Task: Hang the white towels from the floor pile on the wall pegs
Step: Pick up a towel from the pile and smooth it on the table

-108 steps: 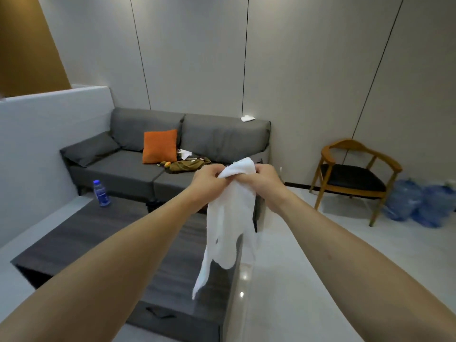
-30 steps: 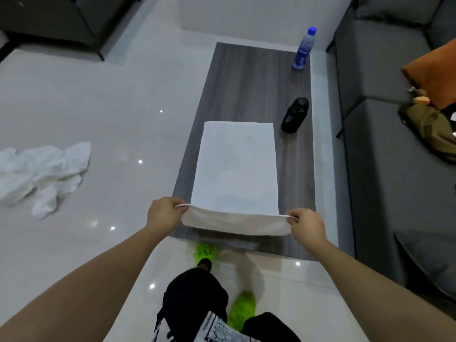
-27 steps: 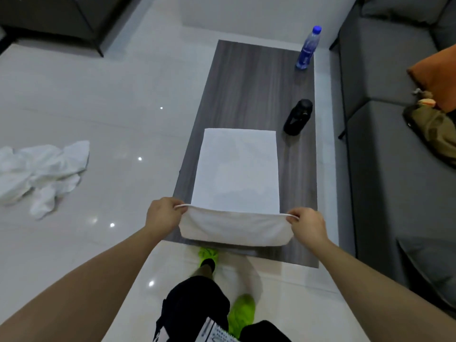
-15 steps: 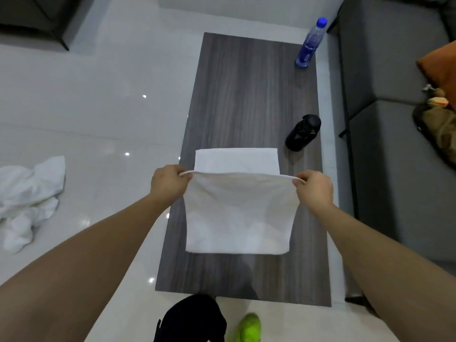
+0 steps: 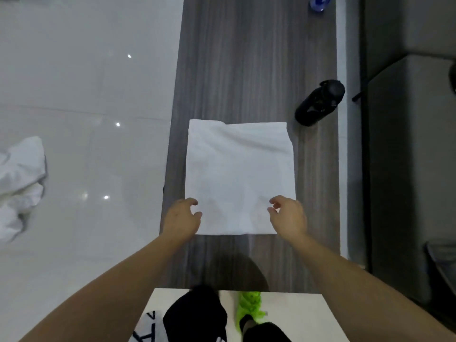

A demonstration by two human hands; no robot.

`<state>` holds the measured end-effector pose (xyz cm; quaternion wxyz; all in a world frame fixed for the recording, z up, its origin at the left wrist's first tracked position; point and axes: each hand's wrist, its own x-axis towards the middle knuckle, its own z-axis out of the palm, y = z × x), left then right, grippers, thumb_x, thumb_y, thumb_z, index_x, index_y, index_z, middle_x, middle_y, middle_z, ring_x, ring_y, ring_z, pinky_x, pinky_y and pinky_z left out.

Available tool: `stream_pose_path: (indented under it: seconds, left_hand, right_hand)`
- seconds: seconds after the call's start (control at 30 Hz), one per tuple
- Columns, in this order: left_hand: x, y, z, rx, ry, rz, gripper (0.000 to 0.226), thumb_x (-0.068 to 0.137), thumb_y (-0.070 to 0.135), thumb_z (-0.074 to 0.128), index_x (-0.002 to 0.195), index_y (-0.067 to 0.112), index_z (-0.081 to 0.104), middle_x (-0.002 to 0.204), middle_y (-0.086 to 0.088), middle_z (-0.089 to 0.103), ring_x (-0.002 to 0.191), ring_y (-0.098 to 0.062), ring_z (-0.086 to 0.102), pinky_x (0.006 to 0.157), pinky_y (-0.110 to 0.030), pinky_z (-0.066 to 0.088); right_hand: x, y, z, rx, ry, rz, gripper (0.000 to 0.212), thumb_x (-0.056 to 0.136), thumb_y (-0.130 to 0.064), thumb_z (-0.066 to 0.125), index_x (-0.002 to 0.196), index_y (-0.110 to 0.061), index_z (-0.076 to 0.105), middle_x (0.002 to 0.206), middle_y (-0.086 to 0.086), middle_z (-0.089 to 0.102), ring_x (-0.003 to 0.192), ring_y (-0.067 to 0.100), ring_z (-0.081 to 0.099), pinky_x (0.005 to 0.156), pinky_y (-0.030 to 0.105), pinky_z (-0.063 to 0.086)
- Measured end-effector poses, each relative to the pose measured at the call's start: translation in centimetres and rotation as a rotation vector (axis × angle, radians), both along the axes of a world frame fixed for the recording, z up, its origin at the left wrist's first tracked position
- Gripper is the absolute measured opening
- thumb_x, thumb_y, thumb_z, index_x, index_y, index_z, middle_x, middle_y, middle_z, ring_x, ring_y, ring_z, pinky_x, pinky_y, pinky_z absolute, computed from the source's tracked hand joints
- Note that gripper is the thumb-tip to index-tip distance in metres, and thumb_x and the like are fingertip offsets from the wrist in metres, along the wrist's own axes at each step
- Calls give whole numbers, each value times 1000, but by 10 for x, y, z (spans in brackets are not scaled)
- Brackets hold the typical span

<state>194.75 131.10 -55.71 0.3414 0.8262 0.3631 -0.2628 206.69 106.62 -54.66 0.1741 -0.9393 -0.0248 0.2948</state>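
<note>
1. Lying flat on the grey wood-grain coffee table (image 5: 246, 58) is a folded white towel (image 5: 239, 176), a soft, faintly creased rectangle whose far left corner sticks out a little past the layer beneath; it sits toward the table's near end, close to the left edge.
2. The left hand (image 5: 181, 218) is at the towel's near left corner, fingers loosely curved and parted, gripping nothing; whether the fingertips touch the cloth cannot be told.
3. The right hand (image 5: 288, 215) is at the near right corner in the same way, fingers relaxed and spread, holding nothing.
4. A black bottle (image 5: 319, 102) with a matte, rounded body stands by the table's right edge, just beyond the towel's far right corner; no label can be read and its contents are not visible.
5. A blue bottle (image 5: 320, 1) shows only in part at the table's far right corner.
6. A rumpled pile of white towels (image 5: 21, 183) lies on the glossy pale floor (image 5: 86, 82), well to the left of the table.
7. A grey upholstered sofa (image 5: 407, 144) runs along the right side.
8. Bright green shoes (image 5: 250, 304) and black trousers show at the table's near end.
</note>
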Motion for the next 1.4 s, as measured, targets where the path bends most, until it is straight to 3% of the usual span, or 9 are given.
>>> stream_pose_path:
  seconds: [0.13,0.27,0.53,0.8,0.9,1.07,1.17,1.27,1.4]
  left_hand:
    - [-30,-32,-39,1,1,-16,44,92,28,63,134,18,53,143,-9,45,125,-27,49,105,-38,39]
    - [-53,-52,-68,23,57,101,56,90,28,64,141,17,43,147,-13,34,130,-34,39,109,-43,36]
    - [-99,-80,-98,395,3,-365,65,89,32,63,142,12,33,153,-9,22,138,-33,26,106,-53,37]
    - [-152,-141,-103,478,-202,-565,70,75,28,70,136,8,42,148,-19,35,135,-40,33,108,-55,31]
    - [-166,-175,-103,425,-216,-566,60,74,21,65,130,10,49,128,-12,52,120,-34,46,102,-46,35]
    - [-179,-204,-70,267,-147,-358,20,73,3,55,92,8,58,78,-9,59,70,-34,57,58,-33,27]
    - [-170,-193,-25,280,-175,-320,22,73,1,51,92,11,57,78,-7,56,71,-34,57,55,-32,27]
    - [-146,-167,41,323,-228,-325,21,75,7,56,92,16,63,82,-8,62,78,-34,59,58,-33,37]
    - [-119,-122,142,446,-325,-266,14,84,12,60,94,17,69,86,-11,67,71,-28,56,63,-31,44]
  right_hand:
    - [-36,-12,-49,-48,103,-32,36,96,-24,59,130,-15,60,121,8,66,105,23,62,80,23,43]
    - [-48,-36,-80,-233,35,-160,56,92,-26,62,144,-19,41,145,18,38,128,36,41,105,43,39]
    - [-104,-40,-126,-11,-166,715,69,92,-41,60,152,-21,32,162,9,20,150,33,13,120,47,18]
    - [-170,-55,-139,141,-463,573,34,62,1,71,92,-13,73,102,7,69,95,33,63,84,40,47]
    - [-198,-70,-125,167,-286,542,35,68,4,61,99,-10,68,89,7,65,80,31,60,76,39,42]
    - [-208,-102,-81,56,-79,504,38,82,-5,54,119,-13,53,99,5,62,87,27,59,66,33,34]
    - [-192,-111,-36,66,-162,575,21,94,-23,44,112,-15,51,91,5,65,82,32,63,63,36,36]
    - [-168,-98,29,137,-255,651,40,97,-53,40,106,-17,55,94,6,69,85,33,64,69,38,43]
    - [-124,-50,126,188,-419,750,42,93,-57,49,92,-17,57,92,9,70,86,36,64,67,37,40]
